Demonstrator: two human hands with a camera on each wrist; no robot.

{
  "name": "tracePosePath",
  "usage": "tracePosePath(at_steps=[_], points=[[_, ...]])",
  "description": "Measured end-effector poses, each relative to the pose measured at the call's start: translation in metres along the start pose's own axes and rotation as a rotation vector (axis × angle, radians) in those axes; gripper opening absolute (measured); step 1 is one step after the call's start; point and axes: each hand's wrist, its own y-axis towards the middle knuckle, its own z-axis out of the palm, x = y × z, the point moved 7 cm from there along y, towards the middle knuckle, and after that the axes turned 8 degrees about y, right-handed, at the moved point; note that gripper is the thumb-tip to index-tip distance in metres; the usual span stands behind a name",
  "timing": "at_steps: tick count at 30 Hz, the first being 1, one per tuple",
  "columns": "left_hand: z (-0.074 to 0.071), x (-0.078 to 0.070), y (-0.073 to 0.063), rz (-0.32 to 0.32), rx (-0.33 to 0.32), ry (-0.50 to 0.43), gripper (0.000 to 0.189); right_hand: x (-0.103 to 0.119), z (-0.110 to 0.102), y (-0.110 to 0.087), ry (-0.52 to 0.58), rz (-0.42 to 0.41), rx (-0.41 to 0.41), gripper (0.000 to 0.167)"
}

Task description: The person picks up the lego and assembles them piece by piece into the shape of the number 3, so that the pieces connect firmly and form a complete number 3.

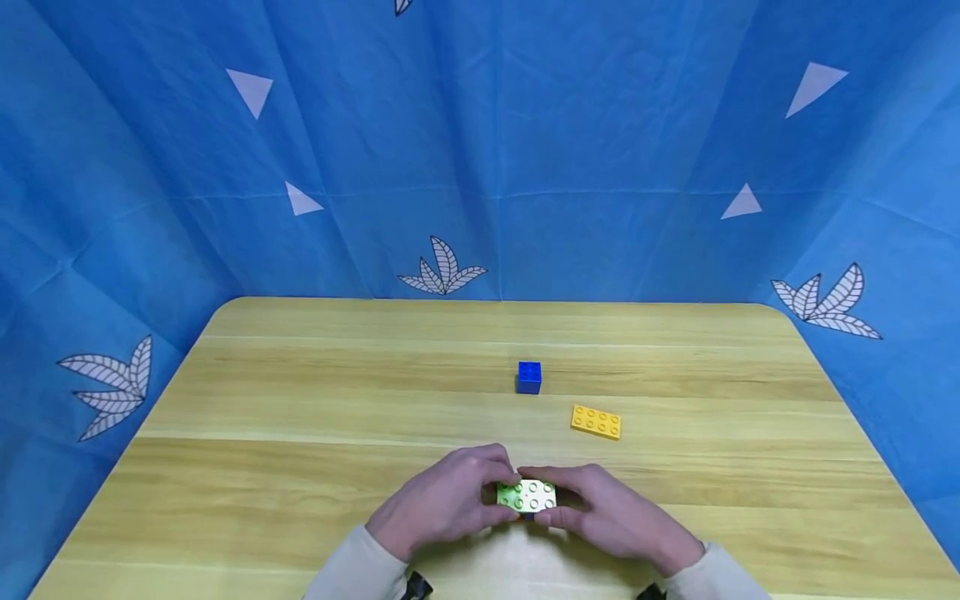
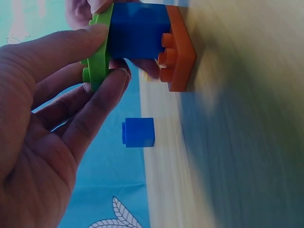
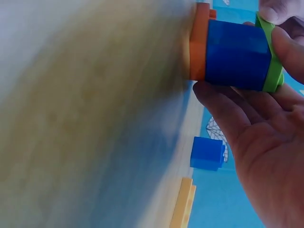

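Green brick (image 1: 527, 495), flat, studs up: we list it as top piece of a small stack at the table's (image 1: 300, 400) near side. Beneath it, a blue block (image 2: 140, 31); beneath that, an orange brick (image 2: 183, 61), some studs bare where the green end overhangs.

Left hand (image 1: 450, 504): thumb and fingers bent in a pinch about the green brick's left end, little gap beyond the brick's own width.

Right hand (image 1: 618, 517): thumb and forefinger curved about the right end, gripping likewise; another fingertip reaches down beside the stack.

Loose pieces: one small blue cube (image 1: 529, 379), beyond the hands; one flat yellow brick (image 1: 596, 422), nearer the right hand. Neither is touched.

Step in hand, as we judge it: seating the green brick on the blue block. Whether the studs are fully locked we cannot tell. Next move, in our view: level, even downward pressure over the blue block, sparing the unsupported end.
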Motion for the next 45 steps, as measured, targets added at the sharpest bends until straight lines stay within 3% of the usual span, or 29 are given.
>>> tracePosePath(at_steps=[11,21,31,37,42,45], points=[[0.005,-0.002,0.0,-0.007,0.021,-0.003,0.025,-0.004,0.004,-0.005,0.008,0.026,-0.013,0.04],[0.002,0.01,-0.001,-0.077,0.03,-0.061,0.031,-0.001,0.005,-0.004,0.045,0.028,-0.022,0.033],[-0.019,0.041,-0.002,-0.207,-0.061,-0.18,0.038,0.0,0.007,-0.001,0.013,0.039,-0.01,0.034],[-0.033,0.054,0.008,-0.249,-0.169,-0.222,0.033,0.0,0.005,-0.001,0.012,0.032,-0.025,0.033],[-0.041,0.063,0.02,-0.333,-0.255,-0.316,0.028,0.0,0.003,0.0,0.009,0.033,-0.032,0.032],[-0.044,0.066,0.03,-0.348,-0.304,-0.359,0.025,-0.001,0.002,0.001,-0.002,0.031,-0.037,0.033]])
